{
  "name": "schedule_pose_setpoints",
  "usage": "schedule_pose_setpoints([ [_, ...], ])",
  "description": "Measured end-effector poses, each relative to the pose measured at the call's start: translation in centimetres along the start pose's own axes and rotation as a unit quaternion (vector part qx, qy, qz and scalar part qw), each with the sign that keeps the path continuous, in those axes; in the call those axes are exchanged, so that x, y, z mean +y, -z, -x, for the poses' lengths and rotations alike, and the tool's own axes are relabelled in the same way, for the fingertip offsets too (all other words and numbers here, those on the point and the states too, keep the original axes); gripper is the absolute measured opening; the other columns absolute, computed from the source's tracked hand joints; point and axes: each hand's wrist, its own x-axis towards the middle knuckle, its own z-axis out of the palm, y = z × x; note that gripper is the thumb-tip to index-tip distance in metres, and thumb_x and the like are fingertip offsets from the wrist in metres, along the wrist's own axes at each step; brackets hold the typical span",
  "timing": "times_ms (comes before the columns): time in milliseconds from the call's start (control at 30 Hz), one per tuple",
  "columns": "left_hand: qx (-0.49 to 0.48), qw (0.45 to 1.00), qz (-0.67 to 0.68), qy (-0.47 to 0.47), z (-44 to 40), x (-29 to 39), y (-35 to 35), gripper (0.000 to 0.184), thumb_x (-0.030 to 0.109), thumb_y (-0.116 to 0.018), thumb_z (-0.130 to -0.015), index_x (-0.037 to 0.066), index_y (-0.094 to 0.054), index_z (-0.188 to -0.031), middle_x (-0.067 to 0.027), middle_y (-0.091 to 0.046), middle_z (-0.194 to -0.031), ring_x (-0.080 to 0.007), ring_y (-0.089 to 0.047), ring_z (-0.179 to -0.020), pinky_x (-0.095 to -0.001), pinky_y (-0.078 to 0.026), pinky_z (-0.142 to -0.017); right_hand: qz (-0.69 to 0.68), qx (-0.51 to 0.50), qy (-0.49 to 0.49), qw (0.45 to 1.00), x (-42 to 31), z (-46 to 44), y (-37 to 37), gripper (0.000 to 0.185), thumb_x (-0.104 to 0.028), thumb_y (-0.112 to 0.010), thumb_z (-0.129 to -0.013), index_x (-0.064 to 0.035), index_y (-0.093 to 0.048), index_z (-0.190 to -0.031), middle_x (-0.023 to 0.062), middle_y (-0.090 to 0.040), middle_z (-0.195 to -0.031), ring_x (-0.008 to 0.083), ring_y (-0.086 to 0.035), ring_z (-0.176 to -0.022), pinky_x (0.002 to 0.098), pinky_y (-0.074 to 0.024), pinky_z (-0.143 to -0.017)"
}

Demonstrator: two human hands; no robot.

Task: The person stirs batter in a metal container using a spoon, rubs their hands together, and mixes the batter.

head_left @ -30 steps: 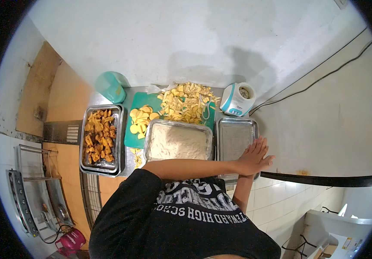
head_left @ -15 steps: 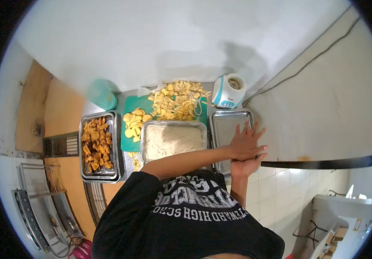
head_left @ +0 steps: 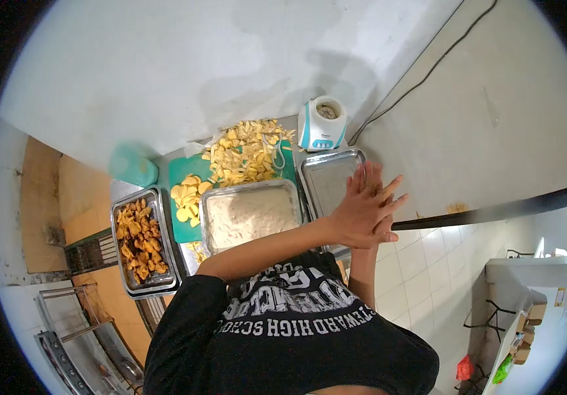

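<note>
My left hand lies across my right hand, the two pressed together over the right side of the table. The fingers of my left hand are open and spread, with nothing gripped in them. My right hand is mostly covered, so I cannot tell how far its fingers are open or closed. Both hands are near the bare metal tray and partly block its right side from view; I cannot tell whether they touch it.

Left of that tray, the batter tray, a metal pan, holds a pale, lumpy mixture. Behind it and to its left is a green cutting board, with round yellow slices at its left and a wide heap of smaller yellow pieces. Farther left, brown fried pieces fill part of a dark-bottomed tray. A teal container is behind that tray. A white and blue appliance stands behind the bare metal tray.
</note>
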Motion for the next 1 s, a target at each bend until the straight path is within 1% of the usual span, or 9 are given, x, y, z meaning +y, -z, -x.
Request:
schedule_pose_setpoints([
  [133, 0.041, 0.997, -0.065, -0.003, 0.0, 1.5, 1.0, 0.092, 0.078, -0.043, -0.083, 0.014, -0.043, -0.148, -0.0170, -0.015, -0.162, -0.0548, -0.001, -0.145, -0.0748, -0.004, -0.108, 0.019, 0.003, -0.010, 1.000, 0.8, 0.0, 0.2, 0.063, -0.058, -0.032, -0.101, -0.0137, -0.041, -0.145, 0.0048, -0.050, -0.142, 0.0297, -0.037, -0.139, 0.0511, -0.0260, -0.115],
  [233, -0.041, 0.998, -0.028, 0.039, 0.4, 2.3, 1.6, 0.092, 0.080, -0.042, -0.082, 0.021, -0.036, -0.153, -0.0111, -0.007, -0.166, -0.0510, -0.002, -0.147, -0.0707, -0.006, -0.110, 0.032, -0.003, -0.029, 0.999, 1.4, 0.2, 0.5, 0.064, -0.058, -0.032, -0.101, -0.0135, -0.040, -0.146, 0.0057, -0.050, -0.142, 0.0305, -0.037, -0.138, 0.0520, -0.0263, -0.115],
  [500, 0.033, 0.997, -0.049, 0.042, 2.5, 1.1, 1.7, 0.085, 0.074, -0.040, -0.088, 0.019, -0.034, -0.153, -0.0158, -0.010, -0.164, -0.0438, -0.012, -0.146, -0.0634, -0.010, -0.112, 0.005, -0.070, -0.062, 0.996, 2.3, -0.7, 2.3, 0.065, -0.058, -0.032, -0.101, -0.0132, -0.037, -0.148, 0.0079, -0.050, -0.141, 0.0328, -0.039, -0.137, 0.0541, -0.0271, -0.115],
  [600, 0.022, 0.997, 0.039, 0.062, 1.0, 0.8, 1.5, 0.081, 0.069, -0.039, -0.092, 0.018, -0.033, -0.154, -0.0157, -0.010, -0.165, -0.0415, -0.013, -0.146, -0.0577, -0.010, -0.115, -0.071, -0.157, -0.070, 0.983, 2.5, -2.8, 4.1, 0.066, -0.058, -0.033, -0.101, -0.0131, -0.035, -0.149, 0.0087, -0.050, -0.140, 0.0336, -0.039, -0.136, 0.0549, -0.0274, -0.115],
  [667, 0.031, 0.966, 0.142, 0.214, -0.4, 1.5, 0.8, 0.079, 0.067, -0.044, -0.090, 0.026, -0.028, -0.156, -0.0122, -0.015, -0.164, -0.0387, -0.012, -0.147, -0.0560, -0.015, -0.113, -0.059, -0.144, -0.074, 0.985, 1.8, -3.8, 4.0, 0.066, -0.058, -0.033, -0.101, -0.0132, -0.035, -0.149, 0.0089, -0.050, -0.140, 0.0338, -0.040, -0.136, 0.0553, -0.0278, -0.114],
  [833, 0.069, 0.996, 0.018, 0.061, 0.0, 1.9, -1.3, 0.076, 0.068, -0.037, -0.091, 0.019, -0.044, -0.148, -0.0119, -0.019, -0.163, -0.0297, -0.028, -0.132, -0.0510, -0.016, -0.109, 0.013, -0.044, -0.096, 0.994, 1.3, -1.0, 0.4, 0.061, -0.055, -0.034, -0.102, -0.0137, -0.038, -0.147, 0.0089, -0.052, -0.137, 0.0336, -0.041, -0.133, 0.0560, -0.0295, -0.113],
  [933, 0.031, 0.998, 0.028, 0.050, 1.5, 1.6, -2.0, 0.077, 0.067, -0.038, -0.092, 0.013, -0.044, -0.147, -0.0178, -0.012, -0.164, -0.0361, -0.025, -0.137, -0.0547, -0.014, -0.112, 0.006, -0.032, -0.107, 0.994, 0.8, 0.0, -0.4, 0.059, -0.053, -0.035, -0.102, -0.0141, -0.039, -0.145, 0.0088, -0.053, -0.135, 0.0335, -0.042, -0.132, 0.0564, -0.0305, -0.112],
  [967, -0.033, 0.992, 0.092, 0.076, 1.7, 1.1, -1.9, 0.076, 0.059, -0.038, -0.097, 0.005, -0.037, -0.149, -0.0253, -0.003, -0.162, -0.0493, 0.001, -0.148, -0.0630, -0.005, -0.115, -0.001, -0.028, -0.110, 0.994, 0.7, 0.0, -0.7, 0.058, -0.053, -0.036, -0.102, -0.0142, -0.039, -0.145, 0.0088, -0.053, -0.134, 0.0335, -0.043, -0.132, 0.0565, -0.0308, -0.111],
  [1000, -0.034, 0.992, 0.090, 0.078, 1.6, 0.7, -1.5, 0.076, 0.059, -0.038, -0.097, 0.005, -0.037, -0.149, -0.0253, -0.003, -0.162, -0.0493, 0.001, -0.148, -0.0630, -0.005, -0.115, -0.019, -0.024, -0.112, 0.993, 0.8, -0.1, -1.2, 0.057, -0.052, -0.036, -0.102, -0.0143, -0.040, -0.145, 0.0088, -0.053, -0.134, 0.0334, -0.043, -0.131, 0.0567, -0.0311, -0.111],
])
